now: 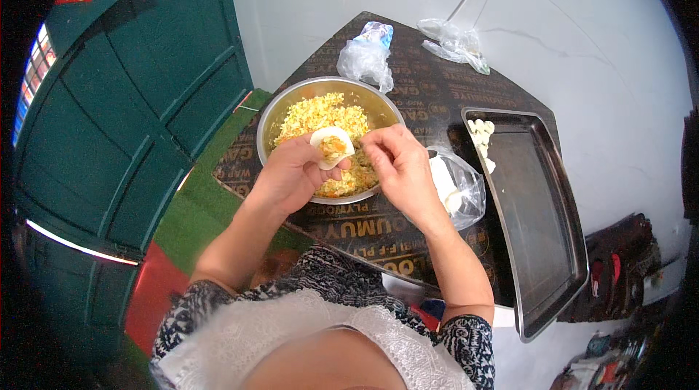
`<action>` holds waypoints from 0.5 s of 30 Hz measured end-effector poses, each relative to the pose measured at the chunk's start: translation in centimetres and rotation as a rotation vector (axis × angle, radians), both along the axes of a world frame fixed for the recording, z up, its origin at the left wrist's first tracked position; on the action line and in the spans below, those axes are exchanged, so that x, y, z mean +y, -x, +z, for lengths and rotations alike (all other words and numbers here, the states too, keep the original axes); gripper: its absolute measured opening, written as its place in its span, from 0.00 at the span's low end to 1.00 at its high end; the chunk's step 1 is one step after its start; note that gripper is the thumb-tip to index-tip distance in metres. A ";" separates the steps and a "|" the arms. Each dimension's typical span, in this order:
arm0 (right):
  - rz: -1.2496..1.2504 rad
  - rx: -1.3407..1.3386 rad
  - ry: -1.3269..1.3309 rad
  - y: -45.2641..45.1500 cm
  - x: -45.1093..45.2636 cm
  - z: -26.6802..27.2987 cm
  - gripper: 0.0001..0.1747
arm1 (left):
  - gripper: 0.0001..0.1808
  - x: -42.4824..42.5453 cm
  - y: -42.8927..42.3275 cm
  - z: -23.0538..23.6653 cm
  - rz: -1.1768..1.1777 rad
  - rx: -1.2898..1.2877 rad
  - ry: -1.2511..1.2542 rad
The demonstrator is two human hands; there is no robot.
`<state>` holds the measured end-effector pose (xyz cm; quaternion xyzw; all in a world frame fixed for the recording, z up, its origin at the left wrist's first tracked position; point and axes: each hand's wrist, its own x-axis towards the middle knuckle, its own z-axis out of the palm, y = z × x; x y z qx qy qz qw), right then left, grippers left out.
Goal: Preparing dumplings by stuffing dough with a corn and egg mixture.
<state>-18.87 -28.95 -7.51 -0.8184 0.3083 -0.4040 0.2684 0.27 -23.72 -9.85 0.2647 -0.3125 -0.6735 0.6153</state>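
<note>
My left hand [295,174] holds a round white dough wrapper [345,140] over a wide stainless steel bowl [387,108]. A small heap of chopped filling [331,148] with orange bits lies on the wrapper. More finely chopped yellow and green filling [322,114] fills much of the bowl, darker near its right side. Just right of the wrapper, my right hand [401,163] hovers over the bowl's rim with fingers bent; whether anything is pinched between them is hidden. A clear plastic bag with a stack of white wrappers [445,185] lies beside my right wrist.
At the right stands a dark rectangular metal tray [538,215] with several small white dumplings [481,136] in its far left corner. Crumpled plastic bags [367,59] lie behind the bowl on the printed plywood tabletop [349,231]. A green door [136,89] is at the left.
</note>
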 end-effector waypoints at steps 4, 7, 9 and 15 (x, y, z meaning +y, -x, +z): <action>-0.082 0.043 -0.100 0.1 -0.4 -1.0 0.07 | 0.20 0.3 0.8 0.8 0.100 0.048 -0.107; -0.052 0.053 -0.201 -0.3 -0.3 -1.5 0.07 | 0.19 0.7 0.9 1.6 0.070 0.102 -0.084; -0.034 0.106 -0.240 -0.2 -0.2 -0.8 0.08 | 0.16 0.8 1.6 2.3 0.162 0.161 -0.194; -0.038 0.124 -0.302 -0.4 -0.1 -0.6 0.11 | 0.14 -0.1 1.0 0.5 0.046 0.042 -0.126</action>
